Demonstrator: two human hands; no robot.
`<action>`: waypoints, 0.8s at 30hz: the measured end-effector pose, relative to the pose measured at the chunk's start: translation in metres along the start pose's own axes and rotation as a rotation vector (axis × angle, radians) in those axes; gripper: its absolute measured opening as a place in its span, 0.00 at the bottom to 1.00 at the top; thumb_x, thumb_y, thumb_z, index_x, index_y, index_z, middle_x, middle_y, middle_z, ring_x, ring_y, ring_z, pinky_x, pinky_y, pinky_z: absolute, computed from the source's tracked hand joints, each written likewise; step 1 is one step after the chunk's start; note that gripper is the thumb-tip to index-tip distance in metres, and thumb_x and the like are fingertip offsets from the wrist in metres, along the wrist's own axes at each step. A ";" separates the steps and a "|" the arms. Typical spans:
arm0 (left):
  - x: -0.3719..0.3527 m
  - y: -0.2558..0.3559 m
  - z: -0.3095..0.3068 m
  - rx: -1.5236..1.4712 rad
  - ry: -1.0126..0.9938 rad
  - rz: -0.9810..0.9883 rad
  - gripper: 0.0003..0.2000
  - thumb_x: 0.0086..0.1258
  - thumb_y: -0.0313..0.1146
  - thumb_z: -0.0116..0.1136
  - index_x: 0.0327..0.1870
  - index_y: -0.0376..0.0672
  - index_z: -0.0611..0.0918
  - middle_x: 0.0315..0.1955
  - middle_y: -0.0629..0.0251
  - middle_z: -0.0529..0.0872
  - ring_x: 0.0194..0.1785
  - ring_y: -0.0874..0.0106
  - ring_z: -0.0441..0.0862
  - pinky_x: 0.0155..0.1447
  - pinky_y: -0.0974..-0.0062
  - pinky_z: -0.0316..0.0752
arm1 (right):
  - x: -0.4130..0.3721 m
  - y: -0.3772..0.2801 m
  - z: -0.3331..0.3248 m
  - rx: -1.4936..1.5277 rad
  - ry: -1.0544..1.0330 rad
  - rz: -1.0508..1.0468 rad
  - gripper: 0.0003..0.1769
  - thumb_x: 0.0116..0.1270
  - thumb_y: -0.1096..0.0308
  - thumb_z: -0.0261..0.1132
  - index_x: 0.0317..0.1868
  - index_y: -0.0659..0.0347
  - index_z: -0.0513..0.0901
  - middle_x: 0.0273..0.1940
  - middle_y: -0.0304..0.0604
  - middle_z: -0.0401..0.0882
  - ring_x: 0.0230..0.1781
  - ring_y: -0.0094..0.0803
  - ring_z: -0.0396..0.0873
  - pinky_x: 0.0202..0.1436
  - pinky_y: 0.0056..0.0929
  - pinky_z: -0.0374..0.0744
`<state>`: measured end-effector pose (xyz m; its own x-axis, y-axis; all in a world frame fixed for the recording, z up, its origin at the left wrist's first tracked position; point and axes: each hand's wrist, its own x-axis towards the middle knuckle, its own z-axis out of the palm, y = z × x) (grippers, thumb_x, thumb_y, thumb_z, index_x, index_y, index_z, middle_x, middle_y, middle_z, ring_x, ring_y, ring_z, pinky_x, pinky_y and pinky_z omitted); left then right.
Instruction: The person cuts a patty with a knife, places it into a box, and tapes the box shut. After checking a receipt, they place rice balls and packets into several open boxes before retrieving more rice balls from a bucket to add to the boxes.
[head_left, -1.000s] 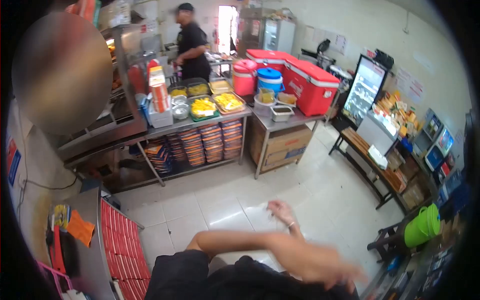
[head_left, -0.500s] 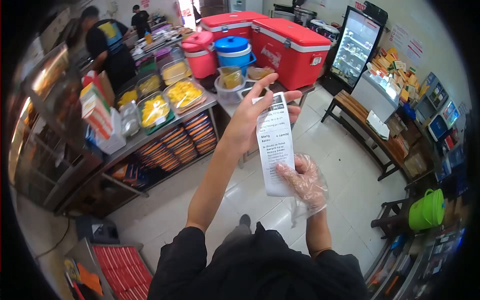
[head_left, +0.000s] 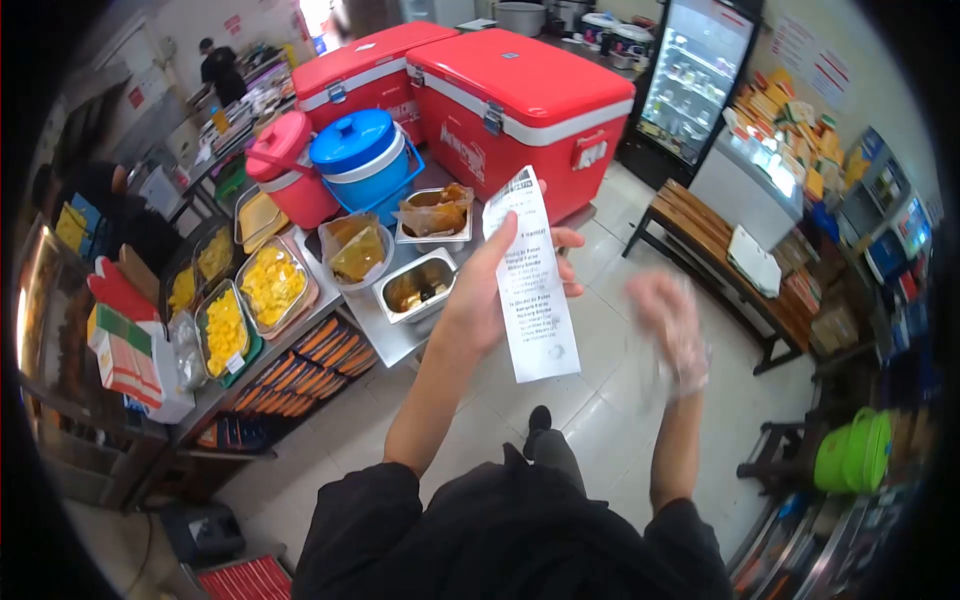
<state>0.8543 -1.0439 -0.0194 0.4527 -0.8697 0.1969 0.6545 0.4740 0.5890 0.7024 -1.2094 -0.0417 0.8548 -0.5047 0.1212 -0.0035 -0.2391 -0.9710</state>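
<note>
A long printed receipt (head_left: 533, 300) hangs from my left hand (head_left: 482, 290), whose thumb lies over its upper part with the fingers behind. My right hand (head_left: 668, 325) wears a clear plastic glove and is apart from the receipt, to its right. Motion smears its fingers, so their shape is unclear. Beyond my left hand stand a steel pan (head_left: 418, 287) with dark liquid, a tub (head_left: 357, 250) with a bag of brown contents, and another pan (head_left: 436, 213) with a brown item in plastic.
Red coolers (head_left: 530, 85), a blue-lidded jug (head_left: 362, 160) and a pink jug (head_left: 287, 165) crowd the counter. Left are trays of yellow food (head_left: 272, 287). A wooden bench (head_left: 700, 235), fridge (head_left: 697, 80) and green bucket (head_left: 853, 452) stand right. Two people are at the far left.
My right hand has let go of the receipt and moved right. My left thumb now lies over the receipt's front. The view has shifted closer to the coolers and pans.
</note>
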 end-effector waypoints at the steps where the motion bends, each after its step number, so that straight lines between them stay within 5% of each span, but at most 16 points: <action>1: 0.021 0.003 -0.002 0.020 0.054 0.034 0.25 0.74 0.48 0.29 0.67 0.45 0.57 0.42 0.50 0.78 0.35 0.68 0.79 0.42 0.63 0.79 | 0.045 -0.010 -0.005 -0.241 0.002 -0.174 0.11 0.60 0.64 0.64 0.40 0.61 0.80 0.31 0.38 0.79 0.29 0.24 0.74 0.32 0.23 0.72; 4: 0.071 0.016 -0.013 0.022 0.072 0.105 0.26 0.74 0.51 0.27 0.67 0.45 0.56 0.42 0.50 0.78 0.33 0.67 0.79 0.41 0.63 0.80 | 0.198 -0.019 0.009 -0.668 -0.036 -0.920 0.11 0.60 0.63 0.61 0.41 0.59 0.80 0.30 0.42 0.78 0.33 0.35 0.77 0.39 0.32 0.75; 7: 0.101 0.031 -0.026 0.040 0.156 0.172 0.27 0.73 0.52 0.27 0.68 0.45 0.56 0.43 0.49 0.78 0.33 0.64 0.80 0.40 0.61 0.80 | 0.306 -0.022 0.043 -0.806 -0.215 -1.109 0.14 0.58 0.60 0.61 0.41 0.58 0.80 0.36 0.43 0.79 0.38 0.41 0.77 0.50 0.38 0.73; 9: 0.115 0.038 -0.041 0.018 0.200 0.209 0.28 0.73 0.53 0.26 0.67 0.45 0.56 0.45 0.46 0.77 0.34 0.61 0.82 0.40 0.59 0.80 | 0.371 -0.008 0.072 -1.149 -0.319 -1.541 0.16 0.56 0.55 0.60 0.38 0.55 0.82 0.35 0.44 0.79 0.39 0.42 0.77 0.56 0.44 0.68; 10: 0.121 0.042 -0.050 -0.012 0.201 0.233 0.29 0.72 0.55 0.26 0.68 0.45 0.55 0.44 0.45 0.77 0.34 0.61 0.82 0.39 0.57 0.80 | 0.392 -0.013 0.080 -1.117 -0.334 -1.583 0.16 0.56 0.55 0.60 0.38 0.55 0.82 0.35 0.44 0.79 0.39 0.42 0.77 0.56 0.44 0.68; 12: 0.138 0.055 -0.073 -0.006 0.214 0.295 0.31 0.71 0.57 0.25 0.68 0.44 0.54 0.44 0.43 0.77 0.34 0.60 0.82 0.38 0.56 0.80 | 0.404 -0.052 0.103 -1.377 -0.964 -1.057 0.20 0.50 0.48 0.60 0.30 0.58 0.83 0.35 0.44 0.79 0.40 0.42 0.77 0.49 0.44 0.72; 13: 0.143 0.056 -0.078 0.002 0.237 0.313 0.31 0.71 0.57 0.25 0.68 0.44 0.54 0.44 0.43 0.77 0.34 0.60 0.82 0.38 0.56 0.80 | 0.417 -0.039 0.109 -1.288 -0.891 -1.302 0.18 0.45 0.50 0.62 0.24 0.57 0.84 0.30 0.42 0.79 0.35 0.42 0.78 0.44 0.44 0.74; 17: 0.171 0.076 -0.092 0.045 0.229 0.423 0.34 0.70 0.60 0.24 0.68 0.42 0.52 0.44 0.39 0.76 0.32 0.57 0.81 0.36 0.56 0.80 | 0.434 -0.047 0.126 -1.456 -1.017 -1.544 0.18 0.44 0.50 0.62 0.23 0.57 0.84 0.27 0.42 0.79 0.33 0.41 0.79 0.39 0.44 0.76; 19: 0.184 0.086 -0.099 0.136 0.249 0.465 0.36 0.69 0.61 0.24 0.68 0.42 0.51 0.44 0.37 0.76 0.32 0.56 0.81 0.35 0.55 0.80 | 0.424 -0.079 0.120 -1.730 -1.137 -1.352 0.19 0.47 0.49 0.61 0.27 0.58 0.84 0.30 0.44 0.79 0.37 0.39 0.78 0.40 0.42 0.76; 21: 0.198 0.097 -0.101 0.136 0.259 0.481 0.36 0.69 0.62 0.23 0.68 0.41 0.51 0.44 0.36 0.76 0.32 0.56 0.81 0.35 0.55 0.79 | 0.452 -0.096 0.090 -1.618 -1.061 -1.617 0.19 0.52 0.50 0.59 0.30 0.58 0.84 0.31 0.45 0.78 0.43 0.39 0.75 0.50 0.39 0.72; 23: 0.211 0.107 -0.104 0.087 0.241 0.496 0.36 0.69 0.62 0.22 0.68 0.41 0.51 0.43 0.35 0.75 0.32 0.56 0.81 0.34 0.57 0.79 | 0.473 -0.150 0.038 -1.135 -0.979 -1.272 0.13 0.55 0.57 0.61 0.25 0.58 0.80 0.46 0.45 0.73 0.48 0.41 0.70 0.56 0.37 0.67; 24: 0.214 0.112 -0.107 0.079 0.242 0.497 0.36 0.69 0.62 0.22 0.68 0.41 0.51 0.43 0.35 0.75 0.32 0.56 0.81 0.34 0.57 0.79 | 0.490 -0.170 0.009 -1.167 -0.834 -1.336 0.09 0.54 0.62 0.62 0.28 0.58 0.79 0.49 0.44 0.71 0.49 0.38 0.69 0.53 0.35 0.69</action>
<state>1.0894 -1.1626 0.0049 0.8275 -0.4836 0.2854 0.2842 0.7990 0.5298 1.1266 -1.4086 0.1807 0.5893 0.8029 0.0897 0.7600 -0.5887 0.2754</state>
